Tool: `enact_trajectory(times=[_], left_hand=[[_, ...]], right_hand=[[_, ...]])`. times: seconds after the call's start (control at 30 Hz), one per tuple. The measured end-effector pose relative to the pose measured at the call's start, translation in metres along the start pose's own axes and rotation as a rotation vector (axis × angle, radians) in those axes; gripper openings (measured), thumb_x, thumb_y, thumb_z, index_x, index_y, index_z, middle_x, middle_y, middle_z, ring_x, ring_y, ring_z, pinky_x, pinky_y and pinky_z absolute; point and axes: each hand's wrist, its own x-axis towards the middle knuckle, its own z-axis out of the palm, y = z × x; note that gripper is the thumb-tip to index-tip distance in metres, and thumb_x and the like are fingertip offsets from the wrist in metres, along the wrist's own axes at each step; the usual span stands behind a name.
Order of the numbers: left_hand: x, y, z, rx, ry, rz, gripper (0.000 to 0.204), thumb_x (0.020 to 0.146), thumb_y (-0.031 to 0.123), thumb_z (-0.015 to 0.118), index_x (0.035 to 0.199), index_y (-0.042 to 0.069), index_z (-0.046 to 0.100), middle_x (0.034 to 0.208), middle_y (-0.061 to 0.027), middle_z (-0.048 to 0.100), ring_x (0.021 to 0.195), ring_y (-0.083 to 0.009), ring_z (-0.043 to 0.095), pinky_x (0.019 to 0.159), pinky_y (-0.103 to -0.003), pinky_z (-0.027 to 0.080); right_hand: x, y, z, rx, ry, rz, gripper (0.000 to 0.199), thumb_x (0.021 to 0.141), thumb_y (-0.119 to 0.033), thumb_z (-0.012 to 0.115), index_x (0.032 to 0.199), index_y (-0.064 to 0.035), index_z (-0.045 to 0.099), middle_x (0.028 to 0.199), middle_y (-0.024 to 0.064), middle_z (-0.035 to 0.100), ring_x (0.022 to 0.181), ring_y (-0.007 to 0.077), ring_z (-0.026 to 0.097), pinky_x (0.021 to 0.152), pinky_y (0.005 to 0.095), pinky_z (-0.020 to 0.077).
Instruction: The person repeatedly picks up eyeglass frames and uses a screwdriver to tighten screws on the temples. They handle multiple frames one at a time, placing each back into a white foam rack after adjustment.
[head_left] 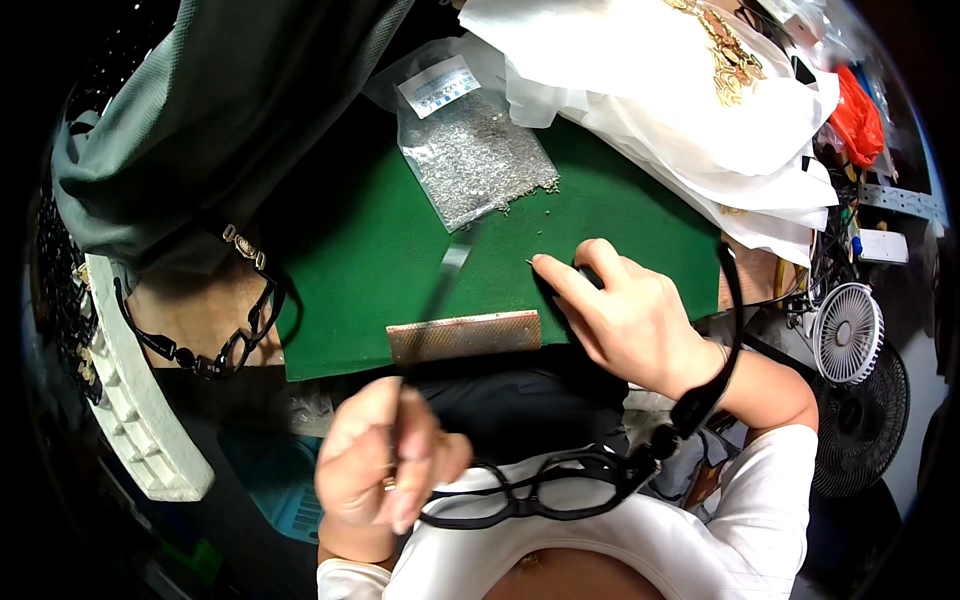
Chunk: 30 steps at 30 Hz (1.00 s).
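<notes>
My left hand (pixel 385 455), smeared by motion, is closed with its fingers pinched together at the mat's near edge. It holds a thin dark strap (pixel 432 310) that rises over the green mat (pixel 340 270) and ends in a blurred silvery piece (pixel 455 256). My right hand (pixel 630 310) rests on the mat's right part with curled fingers. A black object (pixel 591 277) shows between them, mostly hidden; its kind is unclear. At the index fingertip lies a tiny light-coloured piece (pixel 529 262). Beyond both hands, a clear plastic bag (pixel 475 165) of small silvery metal parts lies open, some spilled beside it.
A rough-surfaced bar (pixel 465 337) lies along the mat's near edge. Dark fabric (pixel 230 130) covers the far left; a black strap with a gold buckle (pixel 243 247) hangs there. White sheeting (pixel 660 90) holds gold chains (pixel 735 65). Black-framed glasses (pixel 530 508) cross the lower view. Fans (pixel 848 333) stand right.
</notes>
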Motion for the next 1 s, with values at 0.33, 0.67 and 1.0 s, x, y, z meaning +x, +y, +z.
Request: enact_trajectory(times=[0.33, 0.67, 1.0], left_hand=[[0.018, -0.016, -0.017, -0.178, 0.011, -0.12, 0.035, 0.092, 0.021, 0.036, 0.122, 0.001, 0.038, 0.052, 0.0016, 0.042, 0.035, -0.0055, 0.035, 0.056, -0.021, 0.036], [0.018, -0.027, -0.018, -0.415, 0.015, -0.182, 0.031, 0.093, 0.024, 0.033, 0.115, 0.004, 0.045, 0.049, 0.0031, 0.041, 0.033, -0.0052, 0.034, 0.051, -0.02, 0.04], [0.019, -0.029, -0.026, -0.239, -0.041, -0.182, 0.032, 0.092, 0.025, 0.039, 0.116, 0.005, 0.045, 0.049, 0.0036, 0.041, 0.034, -0.0046, 0.033, 0.052, -0.02, 0.039]], right_hand=[[0.011, -0.012, -0.025, 0.475, -0.275, 0.076, 0.03, 0.077, -0.007, 0.052, 0.107, -0.0052, 0.049, 0.081, 0.0138, 0.05, 0.062, 0.0294, 0.055, 0.054, 0.0344, 0.0475], [0.026, -0.038, -0.047, 1.654, -0.824, 0.502, 0.029, 0.09, -0.014, 0.038, 0.115, -0.0007, 0.043, 0.081, 0.0044, 0.058, 0.048, 0.0057, 0.048, 0.04, 0.0178, 0.0402], [0.026, -0.038, -0.046, 1.775, -0.903, 0.67, 0.034, 0.088, -0.016, 0.042, 0.116, 0.0025, 0.038, 0.08, 0.0063, 0.057, 0.048, 0.0083, 0.049, 0.039, 0.0196, 0.0387]])
